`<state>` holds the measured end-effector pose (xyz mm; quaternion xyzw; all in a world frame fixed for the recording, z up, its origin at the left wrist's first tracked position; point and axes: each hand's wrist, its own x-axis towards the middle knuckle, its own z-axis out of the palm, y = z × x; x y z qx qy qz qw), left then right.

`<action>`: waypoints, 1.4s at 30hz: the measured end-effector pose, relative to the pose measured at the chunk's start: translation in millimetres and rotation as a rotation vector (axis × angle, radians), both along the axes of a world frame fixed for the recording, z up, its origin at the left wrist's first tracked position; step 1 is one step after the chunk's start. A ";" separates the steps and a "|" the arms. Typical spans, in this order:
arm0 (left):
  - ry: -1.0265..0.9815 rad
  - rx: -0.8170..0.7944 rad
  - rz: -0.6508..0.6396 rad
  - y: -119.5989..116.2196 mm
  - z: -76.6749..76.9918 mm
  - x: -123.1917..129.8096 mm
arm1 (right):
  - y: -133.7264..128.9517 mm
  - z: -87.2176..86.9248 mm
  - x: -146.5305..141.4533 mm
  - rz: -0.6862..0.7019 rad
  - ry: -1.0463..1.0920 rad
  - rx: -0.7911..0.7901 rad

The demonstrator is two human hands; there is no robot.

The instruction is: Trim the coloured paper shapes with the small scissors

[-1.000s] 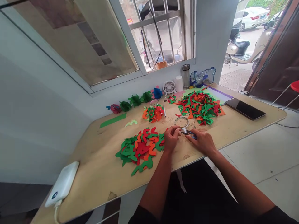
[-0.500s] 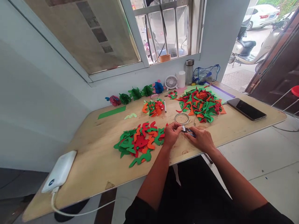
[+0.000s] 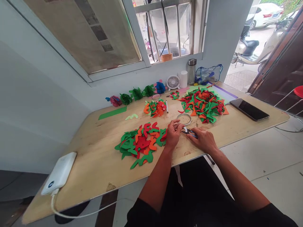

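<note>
Over the front of the table, my right hand (image 3: pixel 203 138) is closed around a small dark tool (image 3: pixel 190 132) with bluish parts, scissors or pliers; I cannot tell which. My left hand (image 3: pixel 174 134) is beside the tool's tip, thumb and forefinger pinched together at a small white piece (image 3: pixel 185 128), partly hidden by the fingers. Just beyond the hands lies a ring-shaped wire coil (image 3: pixel 184 119). To the left of my left hand spreads a pile of curvy green, red and orange cut-outs (image 3: pixel 139 140).
A heap of coloured scraps (image 3: pixel 203 105) lies at right, near a black phone (image 3: pixel 249 109). Behind are a smaller pile (image 3: pixel 156 107), a pen (image 3: pixel 167 106), a fan (image 3: pixel 173 82), a bottle (image 3: pixel 192 72) and paper flowers (image 3: pixel 136 94). A white power bank (image 3: pixel 59 173) rests at left.
My left fingers have lifted and spread slightly, while its thumb stays near the tool's tip. My right hand has barely moved. The whole view has shifted a little.
</note>
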<state>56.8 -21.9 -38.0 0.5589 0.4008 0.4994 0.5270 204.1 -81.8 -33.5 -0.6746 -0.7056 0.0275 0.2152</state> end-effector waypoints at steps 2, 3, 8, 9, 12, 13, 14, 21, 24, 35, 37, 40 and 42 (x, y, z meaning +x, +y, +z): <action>0.029 0.034 -0.008 1.8 -4.1 0.9 | 0.1 -0.5 -0.2 0.014 0.001 0.002; 0.041 0.048 -0.010 2.6 -6.0 1.3 | 0.1 -0.6 -0.3 0.019 -0.001 0.001; 0.082 0.094 -0.002 3.4 -9.9 3.9 | -0.2 0.3 -1.3 0.034 -0.019 -0.007; 0.084 0.100 0.009 2.9 -9.7 4.5 | -0.2 0.4 -1.4 0.035 -0.018 -0.009; 0.064 0.107 0.036 1.6 -7.5 5.5 | 0.3 0.4 -1.1 0.032 -0.007 -0.011; 0.049 0.104 0.045 1.4 -6.2 5.2 | 0.4 0.3 -1.0 0.032 -0.004 -0.010; 0.036 0.100 0.059 1.2 -4.4 4.6 | 0.5 0.4 -0.9 0.034 -0.003 -0.010; 0.015 0.055 0.147 0.1 5.4 -1.5 | -1.1 2.8 -2.4 0.035 -0.040 -0.023; 0.042 0.140 0.121 0.4 -0.5 -0.9 | -1.5 4.3 -3.5 0.016 -0.054 -0.036; 0.312 0.478 0.090 -7.4 -5.3 0.8 | -1.2 3.6 -5.8 -0.130 -0.067 -0.014; 0.381 0.532 0.069 -9.1 -5.2 1.5 | -1.2 3.6 -6.0 -0.141 -0.066 -0.024; 0.468 0.641 0.033 -11.4 -4.8 2.6 | -1.4 3.6 -6.5 -0.157 -0.072 -0.049; 0.510 0.706 0.017 -12.9 -3.7 3.4 | -1.6 3.8 -6.8 -0.156 -0.082 -0.065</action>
